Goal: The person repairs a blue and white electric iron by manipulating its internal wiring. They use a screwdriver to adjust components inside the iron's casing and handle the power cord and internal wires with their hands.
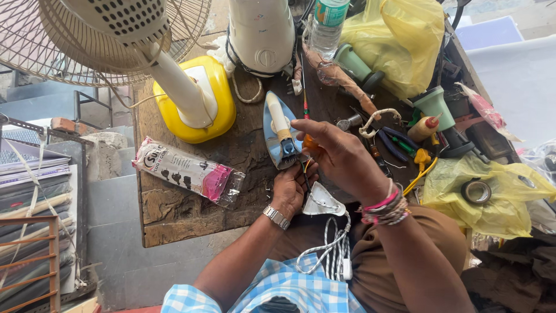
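A light blue clothes iron point(277, 134) lies on the worn wooden table point(174, 211), its rear end open with coloured wires showing. My left hand point(292, 186), with a metal watch at the wrist, pinches those wires just behind the iron. My right hand point(341, 156) grips an orange-handled tool, probably a screwdriver point(311, 142), tip toward the wires. A white plastic cover point(322, 203) rests below my hands, and the black-and-white braided cord point(330, 249) runs down onto my lap.
A pedestal fan with a yellow base point(200, 98) stands at the left. A pink-and-white packet point(188, 171) lies near the front. A white appliance point(262, 35), plastic bottle point(325, 26), yellow bags point(399, 40), blue-handled pliers point(391, 142), glue bottle point(425, 127) and tape roll point(476, 191) crowd the right.
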